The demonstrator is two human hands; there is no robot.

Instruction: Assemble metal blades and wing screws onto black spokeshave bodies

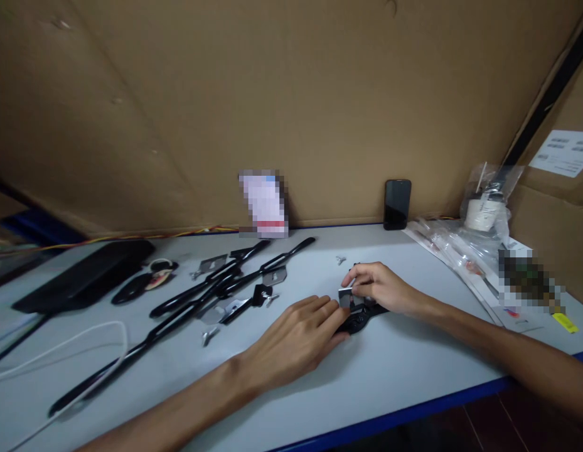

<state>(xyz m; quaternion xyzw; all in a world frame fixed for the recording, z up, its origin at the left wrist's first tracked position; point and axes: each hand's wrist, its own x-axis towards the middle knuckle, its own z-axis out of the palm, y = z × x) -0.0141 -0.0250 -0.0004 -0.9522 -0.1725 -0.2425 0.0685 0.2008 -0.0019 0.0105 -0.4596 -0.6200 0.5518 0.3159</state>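
My left hand (295, 339) lies on the pale table (390, 376), its fingers curled against a small black part (361, 317) and holding it down. My right hand (380, 287) pinches a small shiny metal bracket (345, 295) just above that black part, and the two pieces touch. A loose wing nut (341, 259) lies just beyond my right hand. To the left lies a pile of long black arms with metal plates (216, 292).
A black phone (397, 204) leans on the cardboard wall at the back. Clear plastic bags and a white jar (479, 213) sit at the right. A black case (84, 276), a black ring (135, 285) and a white cable (74, 342) lie at the left.
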